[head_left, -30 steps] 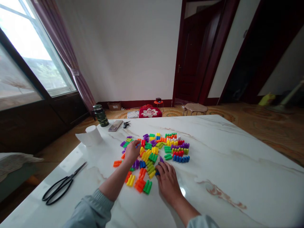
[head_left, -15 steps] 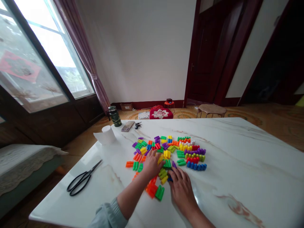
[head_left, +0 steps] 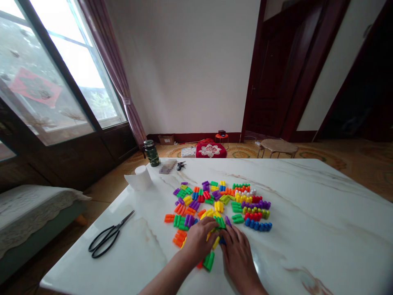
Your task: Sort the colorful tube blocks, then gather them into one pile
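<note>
Head view: the left hand and right hand curve narrowly over colored plastic blocks at lower center of the marble table; whether either holds one, I cannot tell.

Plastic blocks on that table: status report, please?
Left hand, right hand side by side among colored plastic blocks. Any grip hidden. Scissors off to the left, not in the way.

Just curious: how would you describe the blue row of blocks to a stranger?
On the white marble table, find the heap of colourful plastic blocks. At its right edge lies a row of blue blocks, the lowest row there, all one colour, just below the red blocks.
</note>
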A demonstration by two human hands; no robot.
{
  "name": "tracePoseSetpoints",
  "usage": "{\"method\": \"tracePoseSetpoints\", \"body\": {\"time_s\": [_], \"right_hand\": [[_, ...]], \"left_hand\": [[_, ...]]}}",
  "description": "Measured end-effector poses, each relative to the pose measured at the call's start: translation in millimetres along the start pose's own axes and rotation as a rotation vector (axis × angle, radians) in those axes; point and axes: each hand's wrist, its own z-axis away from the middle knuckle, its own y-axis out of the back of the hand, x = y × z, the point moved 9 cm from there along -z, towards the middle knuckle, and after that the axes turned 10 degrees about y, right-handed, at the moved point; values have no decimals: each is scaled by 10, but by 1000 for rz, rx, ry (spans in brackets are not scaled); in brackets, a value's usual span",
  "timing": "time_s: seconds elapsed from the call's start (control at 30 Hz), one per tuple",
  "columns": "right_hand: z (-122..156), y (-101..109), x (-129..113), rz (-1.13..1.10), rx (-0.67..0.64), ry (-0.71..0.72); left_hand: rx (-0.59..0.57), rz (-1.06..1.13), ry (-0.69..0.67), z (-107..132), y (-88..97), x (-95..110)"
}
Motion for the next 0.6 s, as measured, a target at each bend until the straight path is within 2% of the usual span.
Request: {"method": "tracePoseSetpoints", "body": {"time_s": [0.07, 0.13, 0.23, 0.33, 0.43, 0.6], "right_hand": [[-11, -4, 7, -18, -18, -9], [-21, -10, 9, -27, -38, -14], [-29, -11, 7, -28, -68, -34], [-34, -3, 10, -43, -92, -79], [-37, -2, 16, -70, -112, -119], [-28, -15, 18, -83, -137, -128]], "left_hand": [[76, -1, -2, -155, 98, -74], [140, -73, 59, -372, 193, -215], [113, -355, 267, -727, 227, -500], [72, -450, 367, -989, 209, -632], [39, -502, 422, -1127, 148, -674], [-3, -545, 465, -1176, 54, -701]]}}
